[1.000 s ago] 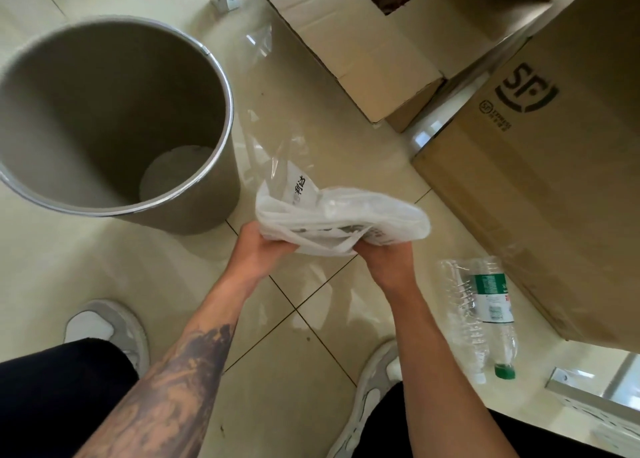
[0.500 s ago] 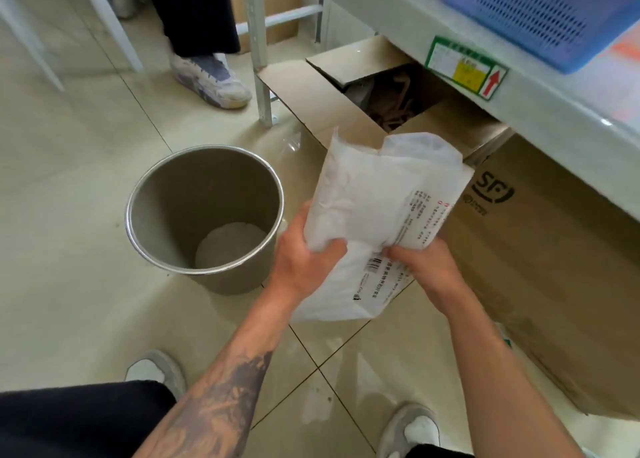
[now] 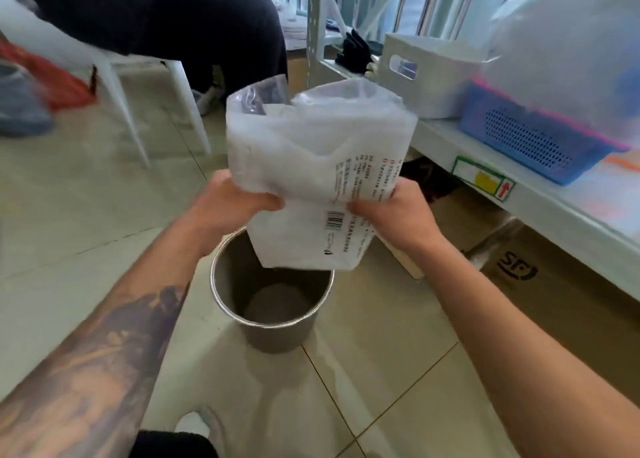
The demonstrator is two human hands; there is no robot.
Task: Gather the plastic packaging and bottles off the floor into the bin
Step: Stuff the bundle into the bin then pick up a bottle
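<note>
I hold a bundle of white plastic packaging (image 3: 311,166) upright in both hands, with printed text and a barcode on its front. My left hand (image 3: 228,204) grips its left edge and my right hand (image 3: 391,215) grips its right edge. The bundle's lower end hangs just over the far rim of the round metal bin (image 3: 239,314), which stands on the tiled floor below my hands. The bin looks empty inside. No bottles are in view.
A brown cardboard box (image 3: 554,301) sits under a white shelf (image 3: 540,208) on the right. The shelf carries a blue basket (image 3: 530,142) and a white crate (image 3: 426,73). A seated person's dark legs (image 3: 207,24) and a white chair (image 3: 117,90) are behind the bin.
I have risen and raised the packaging from floor level to above the bin. The view has tilted upward, so the bottles on the floor have left the frame.
</note>
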